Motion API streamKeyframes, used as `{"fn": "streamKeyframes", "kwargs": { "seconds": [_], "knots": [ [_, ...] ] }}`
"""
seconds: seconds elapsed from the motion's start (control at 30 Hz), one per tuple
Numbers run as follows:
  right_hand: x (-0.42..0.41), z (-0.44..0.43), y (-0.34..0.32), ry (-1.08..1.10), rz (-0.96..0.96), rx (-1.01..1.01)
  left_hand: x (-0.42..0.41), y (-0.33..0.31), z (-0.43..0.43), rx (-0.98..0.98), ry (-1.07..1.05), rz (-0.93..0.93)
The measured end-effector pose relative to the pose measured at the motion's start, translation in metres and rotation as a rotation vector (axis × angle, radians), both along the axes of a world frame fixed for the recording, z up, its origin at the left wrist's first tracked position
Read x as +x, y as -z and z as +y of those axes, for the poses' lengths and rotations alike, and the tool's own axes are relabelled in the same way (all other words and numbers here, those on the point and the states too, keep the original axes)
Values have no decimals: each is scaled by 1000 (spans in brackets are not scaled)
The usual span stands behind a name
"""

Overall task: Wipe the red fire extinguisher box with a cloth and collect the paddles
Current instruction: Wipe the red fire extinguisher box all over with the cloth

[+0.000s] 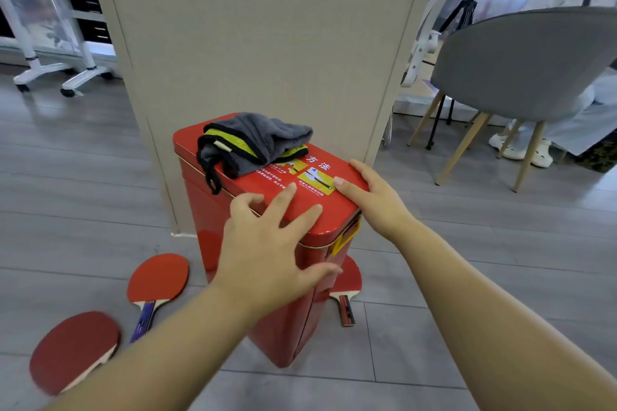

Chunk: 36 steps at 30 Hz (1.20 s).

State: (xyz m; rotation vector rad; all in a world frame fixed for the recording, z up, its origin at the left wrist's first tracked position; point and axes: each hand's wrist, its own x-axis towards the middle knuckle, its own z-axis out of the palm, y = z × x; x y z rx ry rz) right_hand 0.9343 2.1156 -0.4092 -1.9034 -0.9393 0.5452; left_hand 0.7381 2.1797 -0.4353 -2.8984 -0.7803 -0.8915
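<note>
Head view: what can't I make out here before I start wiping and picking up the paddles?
All in the head view:
- Paddle right of the red box: blade mostly hidden behind the red box and the left hand.
- Nearest paddle: handle mostly hidden by the left forearm; its edge is blurred.
- Lid label: print too small to read, partly under the cloth.
- Box's back: hidden, facing the pillar.

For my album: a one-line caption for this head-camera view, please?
Left hand and right hand on the red fire extinguisher box, grey cloth on its lid, three paddles on the floor.
</note>
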Motion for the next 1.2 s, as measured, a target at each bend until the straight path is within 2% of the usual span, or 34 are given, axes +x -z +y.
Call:
{"fn": "streamKeyframes", "kwargs": {
  "seconds": [0.17,0.33,0.63,0.8,1.03,1.2],
  "knots": [
    [-6,1,-1,8,29,7,15,-6,-26,-150,-220,112],
    [-16,4,0,36,-14,6,6,12,-14,-227,-57,-52],
    [-36,-14,-1,-3,-32,-14,-29,17,12,-262,135,-176],
    [-70,-15,-6,-80,7,1,-77,13,51,-297,217,-139],
    [-117,-6,-6,-36,47,27,-124,-1,81,-410,249,-103],
    [-140,0,-5,-51,10,3,-150,-6,94,-378,272,-90]
  ]
}}
